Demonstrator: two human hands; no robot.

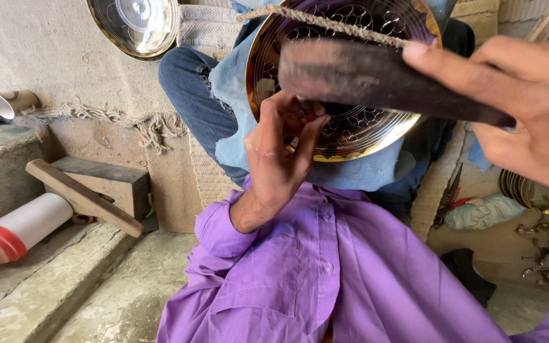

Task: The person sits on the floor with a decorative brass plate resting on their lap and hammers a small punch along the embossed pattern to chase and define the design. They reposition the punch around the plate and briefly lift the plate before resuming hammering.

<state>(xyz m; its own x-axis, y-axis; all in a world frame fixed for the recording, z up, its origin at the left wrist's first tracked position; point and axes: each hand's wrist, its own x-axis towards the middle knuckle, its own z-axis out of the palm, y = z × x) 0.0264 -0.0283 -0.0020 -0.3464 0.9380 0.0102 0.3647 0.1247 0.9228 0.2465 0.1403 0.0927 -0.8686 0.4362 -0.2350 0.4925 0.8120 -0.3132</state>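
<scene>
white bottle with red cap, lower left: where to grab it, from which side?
Grip the white bottle around its plain white middle, coming down from above. It lies on its side on the stone step, red cap toward the camera, with the wooden mallet close on its right, so the top is freest.

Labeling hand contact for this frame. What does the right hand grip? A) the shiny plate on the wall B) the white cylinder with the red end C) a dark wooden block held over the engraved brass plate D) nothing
C: the right hand wraps the end of a dark wooden block raised over the engraved brass plate, while the left hand pinches a small tool against the plate's face.
</scene>
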